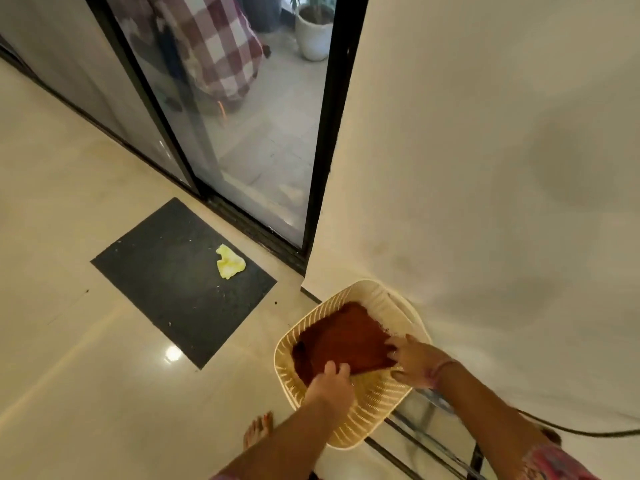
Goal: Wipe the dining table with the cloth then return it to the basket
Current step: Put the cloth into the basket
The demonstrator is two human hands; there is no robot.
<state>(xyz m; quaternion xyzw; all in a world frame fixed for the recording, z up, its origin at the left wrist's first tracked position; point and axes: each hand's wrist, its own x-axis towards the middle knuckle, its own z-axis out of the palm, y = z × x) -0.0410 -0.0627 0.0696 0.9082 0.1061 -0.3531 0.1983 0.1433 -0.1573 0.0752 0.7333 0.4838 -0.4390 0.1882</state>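
Note:
A reddish-brown cloth (343, 336) lies spread inside a cream plastic basket (372, 407) that stands next to the wall at lower centre. My left hand (330, 382) grips the cloth's near edge, fingers curled over it. At the right corner of the cloth my right hand (414, 362) pinches the fabric. Both hands reach into the basket from its near side. The dining table is not in view.
A dark doormat (173, 282) lies on the glossy floor with a crumpled yellow rag (229, 262) on it. Behind it stands a black-framed glass sliding door (242, 140). A cream wall (485, 168) fills the right. A metal stand (433, 441) is below the basket; my foot (258, 433) is nearby.

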